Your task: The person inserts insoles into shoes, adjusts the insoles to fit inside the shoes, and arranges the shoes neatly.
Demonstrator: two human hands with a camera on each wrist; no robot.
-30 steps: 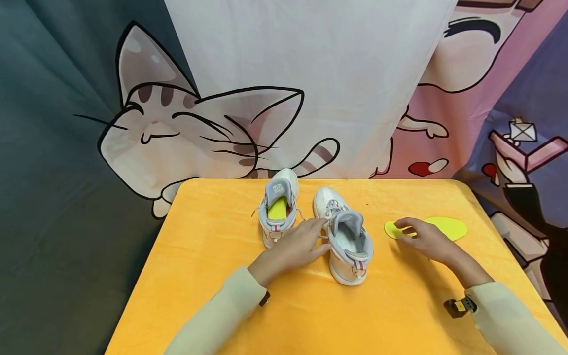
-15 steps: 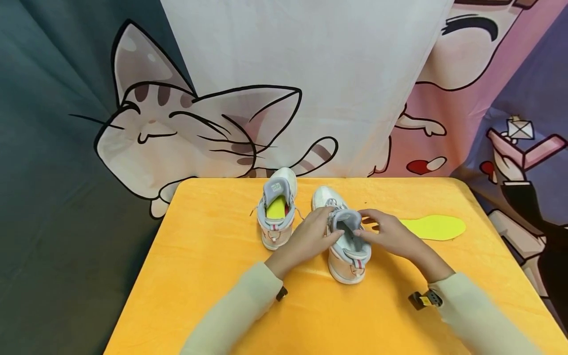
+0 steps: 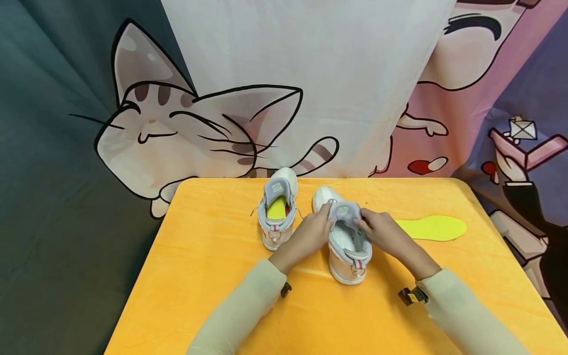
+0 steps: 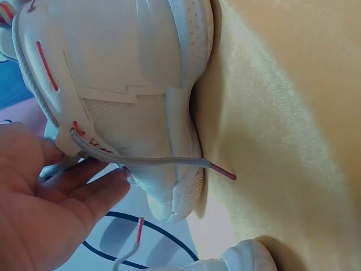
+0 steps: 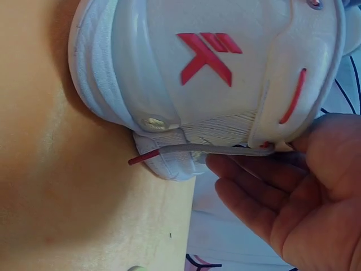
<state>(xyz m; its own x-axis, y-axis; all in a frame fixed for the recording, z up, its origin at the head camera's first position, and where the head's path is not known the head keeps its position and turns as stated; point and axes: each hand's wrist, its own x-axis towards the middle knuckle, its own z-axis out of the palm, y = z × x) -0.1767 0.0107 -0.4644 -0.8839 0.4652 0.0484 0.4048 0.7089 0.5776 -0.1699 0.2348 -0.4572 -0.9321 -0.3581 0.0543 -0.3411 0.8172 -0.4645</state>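
The person's 2 hands are at the nearer shoe (image 3: 349, 250), which stands upright on the yellow table (image 3: 213, 241), toe pointing away and heel toward the person. The left hand (image 3: 309, 232) pinches the left edge of its opening, thumb close to the fingers; the right hand (image 3: 385, 231) does the same on the right edge, its thumb over the rim and its fingers outside. Each grip is nearly closed on the shoe, though the wrist views hide the thumb tips, so exactly how much of the tongue (image 3: 345, 212) each holds is hard to tell. The tongue stands up between the hands, and the shoe's mouth shows a pale lining.

On each side a grey lace (image 4: 152, 161) with a red tip hangs loose near the fingers, and the right wrist view shows a red mark (image 5: 208, 56) on the shoe's side.

The other shoe (image 3: 275, 234) stands upright to the left, apart from the first, with a yellow-green insole (image 3: 277, 208) inside. A loose insole (image 3: 435, 228) lies flat to the right, its near end partly behind the right hand. Behind the table hangs a cloth with a cartoon cat (image 3: 155, 133).
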